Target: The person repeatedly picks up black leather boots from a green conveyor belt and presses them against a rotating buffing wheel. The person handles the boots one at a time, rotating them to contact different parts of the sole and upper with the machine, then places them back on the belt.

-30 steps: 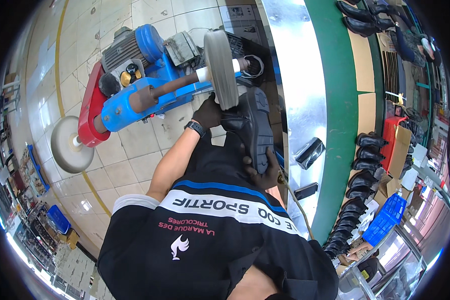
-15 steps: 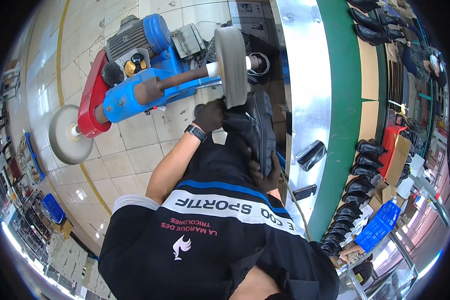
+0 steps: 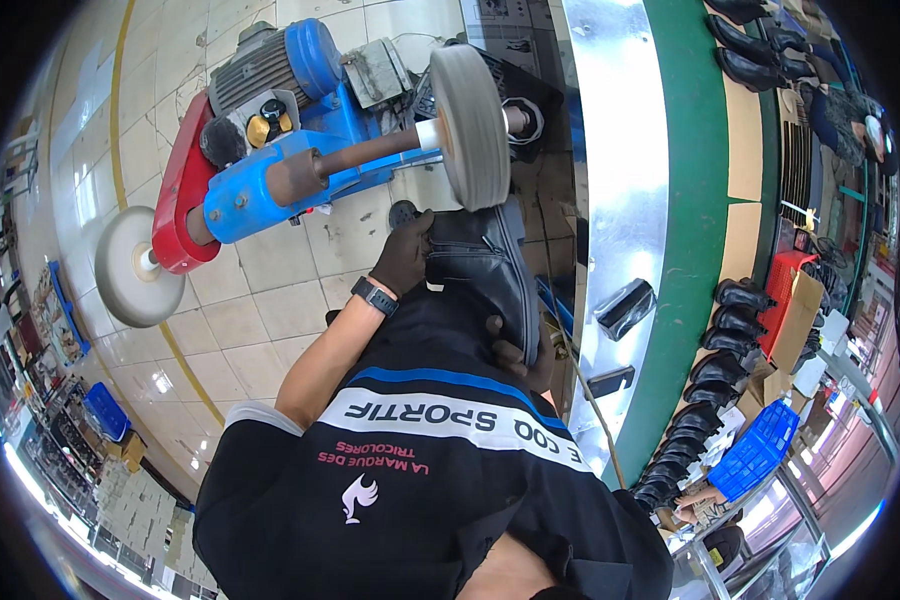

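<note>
Your R hand, gloved, grips the near end of the blk boot; your L hand, also gloved, is closed on its L side. Boot's in front of you, far end right at the grey wheel's lower rim; can't tell if touching. Farther off: red belt guard, then motor w/ blue cap.

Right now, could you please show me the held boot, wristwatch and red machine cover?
Held boot (image 3: 489, 277), head view: its black upper.
Wristwatch (image 3: 375, 296), head view: its face.
Red machine cover (image 3: 177, 195), head view: its middle.
</note>
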The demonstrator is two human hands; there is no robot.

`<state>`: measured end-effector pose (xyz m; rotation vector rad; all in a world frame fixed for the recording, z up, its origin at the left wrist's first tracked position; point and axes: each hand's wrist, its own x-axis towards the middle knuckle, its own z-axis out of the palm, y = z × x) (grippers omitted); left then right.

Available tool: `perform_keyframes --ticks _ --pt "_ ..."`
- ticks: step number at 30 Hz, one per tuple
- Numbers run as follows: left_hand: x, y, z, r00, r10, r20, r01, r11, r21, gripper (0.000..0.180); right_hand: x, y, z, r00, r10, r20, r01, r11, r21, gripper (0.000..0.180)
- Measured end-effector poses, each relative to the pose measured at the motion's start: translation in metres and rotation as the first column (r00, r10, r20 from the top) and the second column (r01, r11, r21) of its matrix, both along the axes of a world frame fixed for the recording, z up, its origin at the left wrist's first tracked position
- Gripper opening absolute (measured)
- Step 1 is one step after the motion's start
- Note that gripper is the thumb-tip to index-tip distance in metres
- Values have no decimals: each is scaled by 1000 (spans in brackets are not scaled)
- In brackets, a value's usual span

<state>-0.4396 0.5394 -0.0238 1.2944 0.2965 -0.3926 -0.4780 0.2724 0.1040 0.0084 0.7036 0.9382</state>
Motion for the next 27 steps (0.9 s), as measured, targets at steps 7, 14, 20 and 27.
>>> perform_keyframes --ticks 7,14,20,27 --pt "34 -3 -38 898 25 -440 -329 702 -632 34 6 27 -18 944 -281 -173 310 935 174 59" --pt "72 20 -91 994 -105 -24 102 989 -104 35 58 57 -45 901 -363 -236 379 925 27 56" --pt "66 26 -45 732 -669 130 355 537 766 44 52 59 -36 947 -249 -204 248 968 -29 56" --pt "58 11 40 699 -708 97 233 353 906 33 4 15 8 992 -126 15 127 991 -35 63"
